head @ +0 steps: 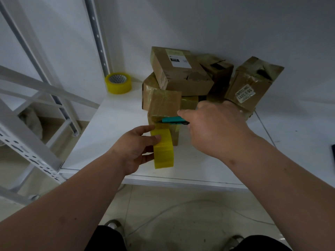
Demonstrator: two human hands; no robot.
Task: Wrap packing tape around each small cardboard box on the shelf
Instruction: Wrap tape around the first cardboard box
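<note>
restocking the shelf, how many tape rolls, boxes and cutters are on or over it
tape rolls: 2, one in the left hand at, one by the post
cardboard boxes: 5 visible
teal cutter: 1, in the right hand
total: 8

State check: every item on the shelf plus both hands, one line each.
left hand: grips tape roll
tape roll: held on edge, strip running to front box
right hand: holds teal cutter
teal cutter: at the strip
front box: upright, taped
spare roll: lying flat
</note>
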